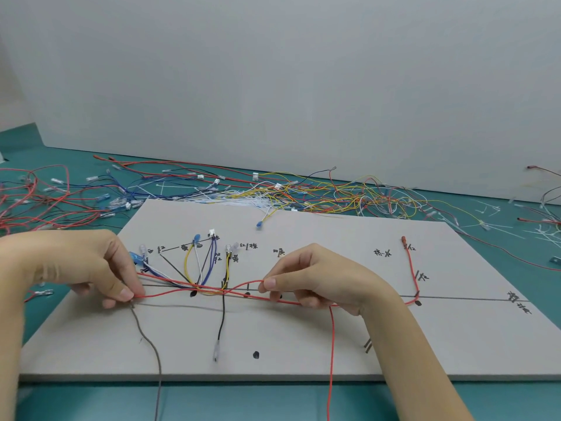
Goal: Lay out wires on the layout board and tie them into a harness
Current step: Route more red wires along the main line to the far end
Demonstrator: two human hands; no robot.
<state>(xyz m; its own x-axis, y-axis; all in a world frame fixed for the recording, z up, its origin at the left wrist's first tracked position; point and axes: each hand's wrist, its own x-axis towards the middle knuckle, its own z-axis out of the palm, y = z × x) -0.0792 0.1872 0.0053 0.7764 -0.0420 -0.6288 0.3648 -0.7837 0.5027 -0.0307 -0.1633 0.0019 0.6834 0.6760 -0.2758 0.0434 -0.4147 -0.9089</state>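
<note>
A green counter [76, 399] carries a grey layout board [303, 344], marked with drawn lines and handwritten labels. Behind the board, loose wires [334, 192] lie in a tangle across the counter. On the board's left half, yellow, white, blue and black wires fan down from their connectors into a crossing point on the drawn horizontal line. The left hand [85, 265] is closed, thumb and forefinger pinching a red wire [197, 288] at the board's left side. The right hand [315, 278] pinches the same wire near the board's middle, other fingers curled. The red wire sags slightly between them over the crossing.
</note>
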